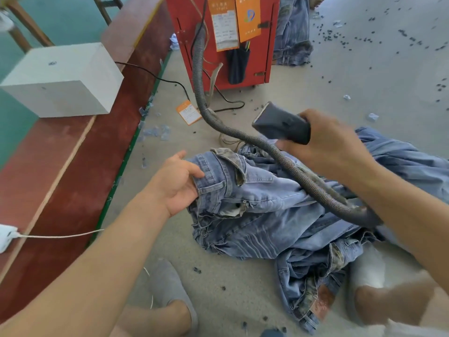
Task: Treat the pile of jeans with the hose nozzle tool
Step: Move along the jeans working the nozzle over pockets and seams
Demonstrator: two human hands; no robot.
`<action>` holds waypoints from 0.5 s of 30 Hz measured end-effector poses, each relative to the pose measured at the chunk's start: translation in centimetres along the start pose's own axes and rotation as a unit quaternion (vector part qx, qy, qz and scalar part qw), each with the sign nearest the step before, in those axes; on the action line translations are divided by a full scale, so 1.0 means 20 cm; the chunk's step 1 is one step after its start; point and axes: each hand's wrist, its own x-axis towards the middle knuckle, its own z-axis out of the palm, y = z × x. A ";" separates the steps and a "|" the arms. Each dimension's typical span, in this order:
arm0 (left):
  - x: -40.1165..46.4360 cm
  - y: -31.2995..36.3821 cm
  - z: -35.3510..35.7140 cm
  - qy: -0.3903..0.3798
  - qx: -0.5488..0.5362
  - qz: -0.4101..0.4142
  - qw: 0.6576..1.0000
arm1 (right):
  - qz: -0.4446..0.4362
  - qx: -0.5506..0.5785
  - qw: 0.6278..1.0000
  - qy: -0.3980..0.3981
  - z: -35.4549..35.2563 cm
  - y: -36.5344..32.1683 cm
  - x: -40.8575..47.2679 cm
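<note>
The pile of jeans (279, 215) lies on the floor between the person's feet. Left hand (177, 183) pinches its waistband at the pile's left edge; right hand (332, 147) grips the hose nozzle tool (281, 124) raised above the pile. Beyond the pile, the ribbed hose (201, 76) runs to the red machine (264, 45)

Crumpled blue jeans pile (279, 215) on floor; dark nozzle (281, 124) raised above.

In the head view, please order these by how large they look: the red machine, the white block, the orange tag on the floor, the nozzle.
1. Red machine, cut off by the frame
2. White block, nearly as large
3. Nozzle, nearer the camera
4. Orange tag
</note>
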 end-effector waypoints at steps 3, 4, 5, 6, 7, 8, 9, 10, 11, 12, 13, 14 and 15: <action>-0.05 -0.04 0.08 -0.066 -0.036 -0.047 0.996 | 0.116 0.141 0.982 -0.049 -0.05 -0.03 0.01; -0.06 -0.06 0.10 -0.080 -0.058 -0.061 0.993 | 0.141 0.177 0.971 -0.082 -0.03 -0.05 0.00; -0.07 -0.07 0.12 -0.092 -0.076 -0.070 0.990 | 0.156 0.199 0.962 -0.104 0.00 -0.06 -0.02; -0.07 -0.09 0.14 -0.106 -0.085 -0.077 0.988 | 0.161 0.205 0.959 -0.112 0.04 -0.08 -0.03; -0.08 -0.11 0.16 -0.120 -0.084 -0.083 0.986 | 0.154 0.198 0.962 -0.109 0.08 -0.10 -0.04; -0.09 -0.12 0.18 -0.133 -0.076 -0.087 0.984 | 0.137 0.178 0.969 -0.098 0.12 -0.11 -0.03; -0.10 -0.13 0.20 -0.140 -0.064 -0.088 0.984 | 0.116 0.148 0.979 -0.081 0.15 -0.12 -0.03; -0.10 -0.14 0.22 -0.143 -0.054 -0.089 0.984 | 0.096 0.118 0.986 -0.061 0.17 -0.11 -0.01; -0.11 -0.15 0.23 -0.145 -0.048 -0.088 0.984 | 0.085 0.090 0.992 -0.039 0.19 -0.10 0.01; -0.11 -0.15 0.24 -0.148 -0.043 -0.084 0.984 | 0.081 0.067 0.994 -0.020 0.20 -0.07 0.03; -0.11 -0.15 0.25 -0.151 -0.040 -0.079 0.985 | 0.087 0.052 0.995 -0.009 0.20 -0.05 0.05; -0.11 -0.15 0.25 -0.153 -0.037 -0.072 0.985 | 0.099 0.042 0.994 -0.005 0.21 -0.01 0.07; -0.11 -0.14 0.25 -0.153 -0.034 -0.065 0.985 | 0.112 0.028 0.993 -0.010 0.22 0.02 0.08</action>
